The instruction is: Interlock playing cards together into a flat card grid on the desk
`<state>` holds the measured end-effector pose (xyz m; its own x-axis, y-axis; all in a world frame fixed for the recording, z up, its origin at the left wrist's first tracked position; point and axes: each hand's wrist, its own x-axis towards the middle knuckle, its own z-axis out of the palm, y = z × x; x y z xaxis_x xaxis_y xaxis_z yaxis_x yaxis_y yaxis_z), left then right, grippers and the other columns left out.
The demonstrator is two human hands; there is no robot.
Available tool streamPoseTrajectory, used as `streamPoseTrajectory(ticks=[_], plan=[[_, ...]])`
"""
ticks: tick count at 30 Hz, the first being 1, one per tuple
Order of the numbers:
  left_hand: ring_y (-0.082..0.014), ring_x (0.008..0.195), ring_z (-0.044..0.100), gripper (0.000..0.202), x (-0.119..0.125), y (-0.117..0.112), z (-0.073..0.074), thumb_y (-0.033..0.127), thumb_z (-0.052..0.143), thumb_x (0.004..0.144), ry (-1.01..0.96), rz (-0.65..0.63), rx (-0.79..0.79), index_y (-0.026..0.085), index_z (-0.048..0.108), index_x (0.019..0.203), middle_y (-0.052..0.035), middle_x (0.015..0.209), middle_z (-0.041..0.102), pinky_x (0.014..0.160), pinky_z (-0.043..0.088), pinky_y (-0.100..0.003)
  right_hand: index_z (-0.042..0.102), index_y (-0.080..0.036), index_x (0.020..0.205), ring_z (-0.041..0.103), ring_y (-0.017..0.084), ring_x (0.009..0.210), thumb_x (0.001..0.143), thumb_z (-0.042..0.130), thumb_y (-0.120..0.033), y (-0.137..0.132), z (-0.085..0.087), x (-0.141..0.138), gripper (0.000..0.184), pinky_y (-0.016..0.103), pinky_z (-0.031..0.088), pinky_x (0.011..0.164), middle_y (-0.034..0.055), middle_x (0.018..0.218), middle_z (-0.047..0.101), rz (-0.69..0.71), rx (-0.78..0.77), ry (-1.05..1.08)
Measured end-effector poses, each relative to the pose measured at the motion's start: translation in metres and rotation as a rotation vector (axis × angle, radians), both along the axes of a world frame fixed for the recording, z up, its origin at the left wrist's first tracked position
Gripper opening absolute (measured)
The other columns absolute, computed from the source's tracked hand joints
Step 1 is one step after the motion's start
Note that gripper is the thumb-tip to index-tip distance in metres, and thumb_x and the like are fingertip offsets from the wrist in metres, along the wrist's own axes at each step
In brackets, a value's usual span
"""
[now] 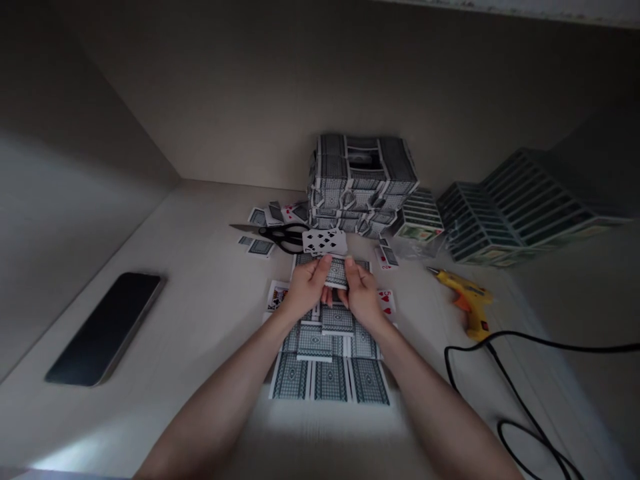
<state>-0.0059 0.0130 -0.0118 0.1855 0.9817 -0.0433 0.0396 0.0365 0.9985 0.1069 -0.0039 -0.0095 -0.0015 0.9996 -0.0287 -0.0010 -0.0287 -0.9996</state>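
Observation:
Between both hands I hold a playing card [337,272] with its patterned back toward me. My left hand [309,283] pinches its left end, thumb on top. The right end is gripped by my right hand [361,288] in the same way. Beneath them lies a layout of overlapping patterned cards [330,380], with some small folded pieces on top. Just beyond my fingers is a face-up spade card [325,241]. A king card [277,295] shows beside my left wrist, and a red heart card [386,302] beside my right.
Behind stands a boxy stacked card structure [363,183]. Black scissors [285,235] and card scraps [260,248] lie to its left. At right are a yellow glue gun [465,300], its black cable [540,339] and stacks of card packs [500,213]. A phone [103,330] lies left.

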Motion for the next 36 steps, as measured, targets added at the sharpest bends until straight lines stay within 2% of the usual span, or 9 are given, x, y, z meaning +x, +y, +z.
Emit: streamPoseTrajectory(ticks=[7,12,17,20,22,24,28,32,36], plan=[[-0.0086,0.031,0.045,0.052,0.001,-0.002,-0.001,0.056,0.049,0.081,0.035,0.112,0.05,0.016,0.05,0.047,0.0038,0.037,0.05,0.033,0.034,-0.021,0.048,-0.021,0.062,0.04,0.009,0.039,0.081,0.051,-0.051,0.003,-0.002,0.0,0.036,0.021,0.033,0.038,-0.0073,0.045,0.043,-0.131,0.061,0.086],[-0.0084,0.031,0.042,0.056,-0.002,0.002,-0.002,0.056,0.04,0.086,-0.043,0.438,0.079,0.017,0.045,0.045,0.0042,0.033,0.042,0.034,0.031,-0.021,0.055,-0.021,0.072,0.043,0.011,0.047,0.078,0.056,-0.045,0.005,-0.007,0.001,0.025,0.022,0.037,0.043,-0.0057,0.054,0.046,-0.193,0.087,0.076],[-0.0076,0.036,0.04,0.041,-0.012,0.008,-0.007,0.047,0.034,0.091,-0.046,0.631,0.226,0.018,0.053,0.068,0.0069,0.042,0.039,0.04,0.033,-0.02,0.062,-0.019,0.078,0.054,0.015,0.068,0.08,0.054,-0.038,0.004,-0.011,0.002,0.02,0.028,0.044,0.064,0.0,0.071,0.059,-0.267,0.212,-0.124],[-0.009,0.054,0.05,0.022,-0.016,0.011,-0.01,0.036,0.043,0.09,0.1,0.673,0.379,0.018,0.055,0.086,0.0033,0.06,0.05,0.054,0.042,-0.021,0.066,-0.018,0.085,0.056,0.018,0.085,0.083,0.05,-0.034,0.006,-0.018,0.007,0.023,0.032,0.044,0.078,0.0043,0.085,0.062,-0.391,0.324,-0.272],[-0.0124,0.071,0.056,0.016,-0.018,0.012,-0.011,0.027,0.049,0.086,0.263,0.661,0.494,0.017,0.055,0.098,-0.0014,0.077,0.057,0.066,0.047,-0.026,0.065,-0.017,0.085,0.056,0.018,0.084,0.083,0.049,-0.033,0.009,-0.024,0.01,0.023,0.033,0.044,0.079,0.0043,0.084,0.062,-0.482,0.325,-0.282],[-0.0176,0.089,0.058,0.024,-0.021,0.013,-0.012,0.018,0.052,0.082,0.459,0.579,0.605,0.017,0.054,0.106,-0.0062,0.092,0.061,0.081,0.048,-0.033,0.065,-0.017,0.084,0.056,0.018,0.083,0.083,0.049,-0.032,0.012,-0.028,0.012,0.022,0.033,0.044,0.08,0.0042,0.084,0.063,-0.51,0.298,-0.257],[-0.0249,0.127,0.042,0.046,-0.023,0.017,-0.017,0.012,0.049,0.081,0.705,0.301,0.689,0.017,0.045,0.126,-0.0118,0.128,0.053,0.104,0.037,-0.044,0.065,-0.018,0.083,0.056,0.017,0.081,0.083,0.049,-0.031,0.012,-0.029,0.012,0.021,0.031,0.043,0.078,0.0036,0.083,0.063,-0.464,0.283,-0.252],[-0.0286,0.13,0.039,0.059,-0.022,0.02,-0.027,0.02,0.052,0.083,0.762,0.249,0.577,0.015,0.032,0.138,-0.0156,0.136,0.046,0.104,0.039,-0.046,0.066,-0.019,0.082,0.056,0.017,0.077,0.082,0.049,-0.029,0.009,-0.023,0.008,0.02,0.03,0.043,0.073,0.0034,0.081,0.062,-0.4,0.279,-0.299],[-0.0261,0.124,0.047,0.046,-0.022,0.022,-0.029,0.019,0.049,0.086,0.766,0.258,0.587,0.017,0.043,0.131,-0.0128,0.13,0.054,0.103,0.04,-0.046,0.066,-0.019,0.081,0.055,0.017,0.075,0.081,0.051,-0.029,0.008,-0.021,0.007,0.018,0.03,0.042,0.071,0.0031,0.079,0.062,-0.368,0.276,-0.3]])
